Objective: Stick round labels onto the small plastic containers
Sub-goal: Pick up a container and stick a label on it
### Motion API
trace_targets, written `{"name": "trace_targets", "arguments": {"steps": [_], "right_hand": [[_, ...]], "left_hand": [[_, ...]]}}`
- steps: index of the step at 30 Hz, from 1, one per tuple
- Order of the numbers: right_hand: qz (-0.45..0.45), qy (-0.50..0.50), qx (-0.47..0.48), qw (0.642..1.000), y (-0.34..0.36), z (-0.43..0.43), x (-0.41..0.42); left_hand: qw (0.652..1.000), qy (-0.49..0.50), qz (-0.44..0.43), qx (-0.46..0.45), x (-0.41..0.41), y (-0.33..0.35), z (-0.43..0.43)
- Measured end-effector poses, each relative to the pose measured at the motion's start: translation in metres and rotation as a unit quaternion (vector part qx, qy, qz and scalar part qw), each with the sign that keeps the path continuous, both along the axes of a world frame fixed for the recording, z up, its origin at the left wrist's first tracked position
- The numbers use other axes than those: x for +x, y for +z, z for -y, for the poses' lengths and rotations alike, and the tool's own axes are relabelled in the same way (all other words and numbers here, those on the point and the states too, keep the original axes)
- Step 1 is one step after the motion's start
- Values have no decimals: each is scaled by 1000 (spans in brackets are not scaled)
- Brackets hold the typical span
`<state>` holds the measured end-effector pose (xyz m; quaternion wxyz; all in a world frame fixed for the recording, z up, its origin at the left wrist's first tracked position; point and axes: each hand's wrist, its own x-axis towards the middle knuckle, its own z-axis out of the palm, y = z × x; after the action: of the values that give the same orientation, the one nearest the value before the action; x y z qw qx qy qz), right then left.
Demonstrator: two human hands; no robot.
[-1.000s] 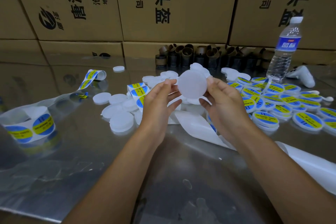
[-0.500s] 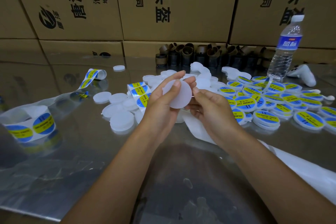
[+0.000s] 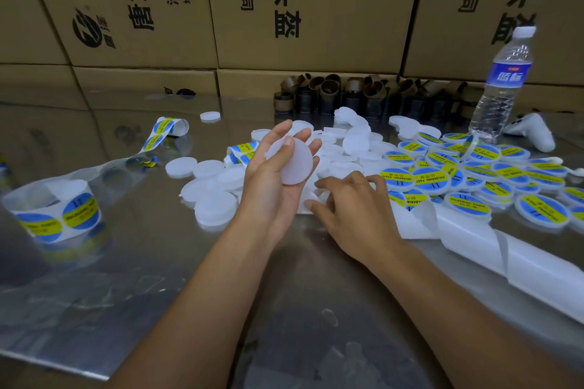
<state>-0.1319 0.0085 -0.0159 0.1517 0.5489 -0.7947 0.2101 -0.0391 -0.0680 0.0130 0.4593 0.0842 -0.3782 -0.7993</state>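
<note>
The left hand (image 3: 271,180) held a blank white container (image 3: 292,161) upright in its fingers. The right hand (image 3: 350,208) lay palm-down, fingers loosely spread on backing paper (image 3: 474,240) — fingertip contact unclear. Labelled containers (image 3: 467,167) crowded the surface (image 3: 158,262) rightward — farthest ones cut off.

Your left hand (image 3: 271,180) holds one plain white round container (image 3: 292,162), its flat face toward you, unlabelled. More bare ones (image 3: 215,186) lie heaped on the worktop just beside it; labelled ones (image 3: 474,167), blue and yellow, are piled to your right. A label roll (image 3: 57,215) stands far left.
</note>
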Motion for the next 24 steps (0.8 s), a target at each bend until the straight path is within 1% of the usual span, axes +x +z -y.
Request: {"name": "trace_targets", "arguments": {"steps": [3, 7, 10, 13, 17, 22, 24], "right_hand": [[36, -7, -19, 999, 1, -2, -3], [82, -13, -127, 988, 4, -5, -9], [121, -48, -198, 972, 7, -8, -14], [171, -71, -258, 948, 12, -10, -16], [226, -73, -314, 919, 16, -10, -14], [308, -76, -381, 869, 24, -11, -13], [329, -76, -405, 849, 23, -12, -14]], "left_hand": [[1000, 4, 3, 0, 0, -1, 1], [1000, 4, -4, 10, 1, -1, 1], [1000, 16, 7, 15, 0, 0, 2], [999, 34, 32, 4, -1, -1, 1], [994, 71, 80, -11, -2, -2, 0], [980, 131, 144, -30, -4, -8, 1], [979, 131, 153, -26, -4, -9, 1]]}}
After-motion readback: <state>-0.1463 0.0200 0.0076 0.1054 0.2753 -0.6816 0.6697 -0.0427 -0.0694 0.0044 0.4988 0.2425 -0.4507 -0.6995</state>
